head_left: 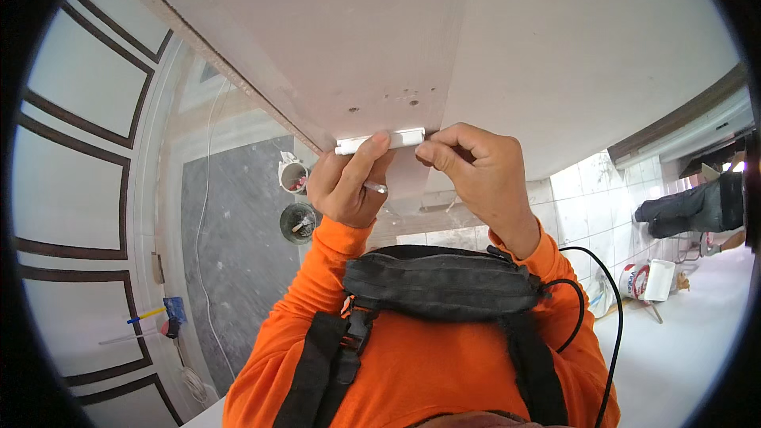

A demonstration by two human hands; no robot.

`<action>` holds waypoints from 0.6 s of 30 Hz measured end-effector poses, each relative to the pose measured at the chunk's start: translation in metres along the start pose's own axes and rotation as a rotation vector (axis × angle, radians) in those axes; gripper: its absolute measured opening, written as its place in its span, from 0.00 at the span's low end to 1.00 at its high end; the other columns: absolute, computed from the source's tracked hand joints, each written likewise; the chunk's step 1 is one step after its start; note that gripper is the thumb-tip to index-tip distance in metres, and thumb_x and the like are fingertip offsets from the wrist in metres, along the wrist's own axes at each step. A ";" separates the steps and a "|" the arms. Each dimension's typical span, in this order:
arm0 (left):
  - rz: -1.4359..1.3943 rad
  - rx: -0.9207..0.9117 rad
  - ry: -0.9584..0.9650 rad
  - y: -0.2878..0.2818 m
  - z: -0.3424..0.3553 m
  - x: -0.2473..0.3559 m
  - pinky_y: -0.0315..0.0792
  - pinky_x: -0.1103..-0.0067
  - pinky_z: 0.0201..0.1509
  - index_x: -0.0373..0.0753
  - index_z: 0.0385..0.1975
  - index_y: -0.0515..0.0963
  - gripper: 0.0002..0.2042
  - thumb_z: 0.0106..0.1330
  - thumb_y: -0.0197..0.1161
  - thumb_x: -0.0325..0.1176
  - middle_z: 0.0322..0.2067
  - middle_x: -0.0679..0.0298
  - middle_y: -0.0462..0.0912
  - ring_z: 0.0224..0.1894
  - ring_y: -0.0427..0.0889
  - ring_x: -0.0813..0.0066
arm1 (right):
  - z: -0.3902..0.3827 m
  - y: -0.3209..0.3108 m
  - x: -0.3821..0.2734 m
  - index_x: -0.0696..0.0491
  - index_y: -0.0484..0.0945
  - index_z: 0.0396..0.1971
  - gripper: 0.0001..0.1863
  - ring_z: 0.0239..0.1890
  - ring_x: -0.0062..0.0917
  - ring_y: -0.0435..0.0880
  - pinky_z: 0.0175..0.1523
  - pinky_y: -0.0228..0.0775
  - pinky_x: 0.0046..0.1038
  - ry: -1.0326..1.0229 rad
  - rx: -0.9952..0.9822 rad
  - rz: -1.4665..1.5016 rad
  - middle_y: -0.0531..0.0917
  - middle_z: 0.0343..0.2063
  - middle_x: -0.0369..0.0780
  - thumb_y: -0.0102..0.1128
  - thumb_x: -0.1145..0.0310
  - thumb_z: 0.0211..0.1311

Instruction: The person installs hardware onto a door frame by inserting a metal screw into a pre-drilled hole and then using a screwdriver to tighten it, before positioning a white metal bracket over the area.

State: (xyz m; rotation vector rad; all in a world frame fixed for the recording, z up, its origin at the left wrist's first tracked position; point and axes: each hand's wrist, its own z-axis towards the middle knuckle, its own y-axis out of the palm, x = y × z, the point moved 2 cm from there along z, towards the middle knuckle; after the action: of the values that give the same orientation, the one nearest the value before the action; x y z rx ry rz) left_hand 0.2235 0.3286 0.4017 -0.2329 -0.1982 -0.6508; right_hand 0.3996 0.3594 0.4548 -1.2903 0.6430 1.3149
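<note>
A small white plastic bar (408, 137), block-like with a narrower left end, lies against the pale panel (396, 32) in front of me. My left hand (342, 186) grips it, thumb and fingers closed around its left half. A short, clear-ended rod (376, 187) also pokes out between the fingers of that hand; its other end is hidden. At the bar's right end, the thumb and forefinger of my right hand (485, 178) are pinched together. Whatever they hold is too small or too covered to make out. Several small holes (414, 102) mark the panel just above the bar.
The panel's rough edge (214, 55) runs down on the left. Beyond it, a light bucket (292, 174) and a dark bucket (299, 223) stand on the grey floor by a white cable (204, 254). Another person's dark-trousered legs (690, 208) and a paint bucket (634, 280) are at right.
</note>
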 end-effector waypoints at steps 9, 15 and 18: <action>-0.001 0.000 -0.042 0.001 -0.002 -0.002 0.61 0.79 0.20 0.46 0.45 0.86 0.25 0.41 0.72 0.18 0.14 0.71 0.67 0.16 0.64 0.77 | -0.007 0.006 -0.038 0.51 0.64 0.55 0.26 0.50 0.37 0.77 0.57 0.72 0.48 -1.411 1.054 0.084 0.77 0.44 0.46 0.33 0.45 0.72; -0.021 -0.081 0.001 -0.006 0.001 -0.005 0.61 0.78 0.18 0.44 0.45 0.85 0.24 0.44 0.75 0.20 0.14 0.68 0.68 0.14 0.65 0.75 | 0.043 0.046 -0.043 0.56 0.62 0.57 0.25 0.53 0.38 0.72 0.62 0.62 0.45 -1.280 1.125 0.059 0.73 0.51 0.48 0.35 0.50 0.74; -0.192 -0.031 -0.144 -0.021 -0.012 -0.016 0.63 0.78 0.18 0.41 0.44 0.84 0.21 0.47 0.77 0.22 0.15 0.65 0.72 0.14 0.69 0.74 | 0.040 0.055 -0.027 0.58 0.60 0.58 0.24 0.54 0.38 0.71 0.62 0.61 0.43 -1.154 1.097 0.003 0.71 0.52 0.50 0.40 0.55 0.72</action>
State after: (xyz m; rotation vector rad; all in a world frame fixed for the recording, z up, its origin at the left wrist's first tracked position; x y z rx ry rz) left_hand 0.1992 0.3182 0.3891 -0.2929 -0.3520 -0.8285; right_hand 0.3308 0.3756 0.4723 0.3909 0.3775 1.1576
